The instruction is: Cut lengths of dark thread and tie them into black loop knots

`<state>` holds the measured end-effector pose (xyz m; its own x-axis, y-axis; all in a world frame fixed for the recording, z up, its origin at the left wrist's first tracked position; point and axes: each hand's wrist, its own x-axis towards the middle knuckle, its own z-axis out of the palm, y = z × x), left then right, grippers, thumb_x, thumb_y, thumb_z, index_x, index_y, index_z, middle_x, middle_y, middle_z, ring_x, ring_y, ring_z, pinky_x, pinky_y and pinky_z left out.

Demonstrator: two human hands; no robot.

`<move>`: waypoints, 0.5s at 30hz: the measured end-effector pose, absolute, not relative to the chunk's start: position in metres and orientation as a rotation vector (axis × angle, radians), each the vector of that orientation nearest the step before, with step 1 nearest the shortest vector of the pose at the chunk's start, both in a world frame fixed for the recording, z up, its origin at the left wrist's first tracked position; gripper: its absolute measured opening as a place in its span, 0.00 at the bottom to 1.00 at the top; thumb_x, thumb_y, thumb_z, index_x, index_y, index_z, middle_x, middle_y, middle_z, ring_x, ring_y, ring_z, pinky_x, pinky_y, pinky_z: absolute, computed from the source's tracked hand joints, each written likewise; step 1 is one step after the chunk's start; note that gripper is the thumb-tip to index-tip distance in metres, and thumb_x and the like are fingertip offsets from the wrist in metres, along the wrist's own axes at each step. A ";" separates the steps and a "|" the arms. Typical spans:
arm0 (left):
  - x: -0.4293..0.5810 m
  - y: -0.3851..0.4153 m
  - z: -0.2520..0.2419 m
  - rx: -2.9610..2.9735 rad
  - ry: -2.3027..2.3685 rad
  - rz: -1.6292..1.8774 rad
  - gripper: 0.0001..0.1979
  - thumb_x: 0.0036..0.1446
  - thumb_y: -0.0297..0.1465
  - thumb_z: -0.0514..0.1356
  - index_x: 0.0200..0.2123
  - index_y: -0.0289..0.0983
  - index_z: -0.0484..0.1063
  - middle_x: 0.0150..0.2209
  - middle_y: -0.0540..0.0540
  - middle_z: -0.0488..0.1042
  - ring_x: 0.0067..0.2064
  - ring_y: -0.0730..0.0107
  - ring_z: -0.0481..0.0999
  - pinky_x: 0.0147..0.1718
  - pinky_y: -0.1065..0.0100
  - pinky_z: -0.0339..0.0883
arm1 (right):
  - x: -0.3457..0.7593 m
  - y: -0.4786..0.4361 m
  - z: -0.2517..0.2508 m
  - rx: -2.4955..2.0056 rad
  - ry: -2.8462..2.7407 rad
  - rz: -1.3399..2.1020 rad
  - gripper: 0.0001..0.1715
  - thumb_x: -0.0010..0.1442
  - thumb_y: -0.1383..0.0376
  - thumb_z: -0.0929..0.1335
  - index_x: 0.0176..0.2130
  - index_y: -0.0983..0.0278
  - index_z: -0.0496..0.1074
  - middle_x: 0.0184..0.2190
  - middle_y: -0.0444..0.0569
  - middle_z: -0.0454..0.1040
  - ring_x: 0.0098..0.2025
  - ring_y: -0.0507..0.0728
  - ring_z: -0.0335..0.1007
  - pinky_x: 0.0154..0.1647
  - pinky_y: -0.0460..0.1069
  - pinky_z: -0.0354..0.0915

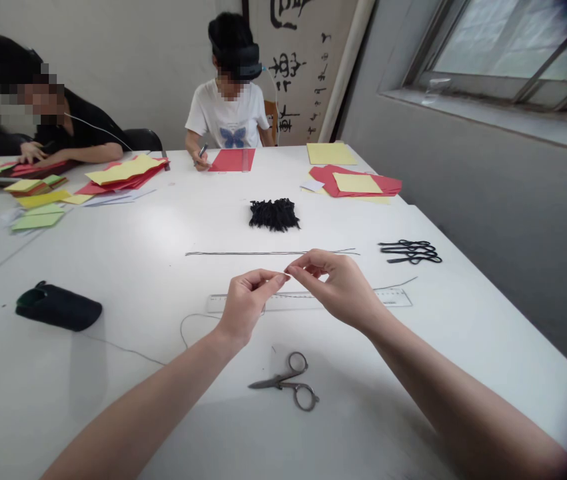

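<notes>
My left hand [246,303] and my right hand [338,283] meet fingertip to fingertip above the table, both closed in a pinch on a thin dark cord [123,349]. On one side the cord runs back towards a black spool [59,307] lying at the left; on the other, a loose end sticks out past my right hand. Beneath my hands lies a clear ruler [390,297]. Just beyond them, cut cord lengths [243,253] are laid out straight. Nearer to me rest metal scissors [283,383], their blades pointing left. My fingers hide the pinched spot.
Further back sits a bundle of short black cords [274,215]. Looped black cords [410,251] lie at the right. Red and yellow paper [323,179] is piled near the far edge. Across the white table [128,247], two people sit; one holds a pen over red paper [226,161].
</notes>
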<state>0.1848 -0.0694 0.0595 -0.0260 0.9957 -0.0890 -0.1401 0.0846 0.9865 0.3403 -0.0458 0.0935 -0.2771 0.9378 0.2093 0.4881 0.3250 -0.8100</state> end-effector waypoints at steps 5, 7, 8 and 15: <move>0.186 -0.070 0.060 1.024 1.168 1.211 0.09 0.48 0.37 0.66 0.26 0.36 0.77 0.16 0.56 0.53 0.19 0.81 0.46 0.18 0.70 0.37 | 0.340 -0.046 0.092 -1.270 -1.892 0.808 0.12 0.58 0.59 0.65 0.31 0.64 0.75 0.28 0.48 0.75 0.29 0.53 0.67 0.32 0.50 0.63; 0.186 -0.069 0.061 1.022 1.169 1.209 0.09 0.48 0.37 0.66 0.26 0.36 0.77 0.16 0.56 0.53 0.19 0.81 0.46 0.18 0.69 0.37 | 0.340 -0.046 0.092 -1.266 -1.888 0.810 0.12 0.58 0.59 0.65 0.31 0.64 0.75 0.28 0.48 0.75 0.29 0.53 0.67 0.31 0.50 0.63; 0.186 -0.069 0.061 1.023 1.169 1.207 0.09 0.48 0.37 0.66 0.26 0.36 0.78 0.16 0.56 0.53 0.19 0.81 0.46 0.18 0.69 0.37 | 0.340 -0.046 0.092 -1.269 -1.884 0.811 0.12 0.58 0.59 0.65 0.31 0.64 0.75 0.28 0.48 0.75 0.29 0.53 0.67 0.31 0.50 0.63; 0.186 -0.068 0.061 1.010 1.168 1.229 0.09 0.47 0.36 0.66 0.27 0.36 0.79 0.17 0.55 0.57 0.19 0.81 0.47 0.18 0.69 0.38 | 0.342 -0.046 0.093 -1.255 -1.789 0.980 0.17 0.60 0.55 0.64 0.36 0.63 0.76 0.34 0.50 0.76 0.31 0.53 0.68 0.29 0.48 0.63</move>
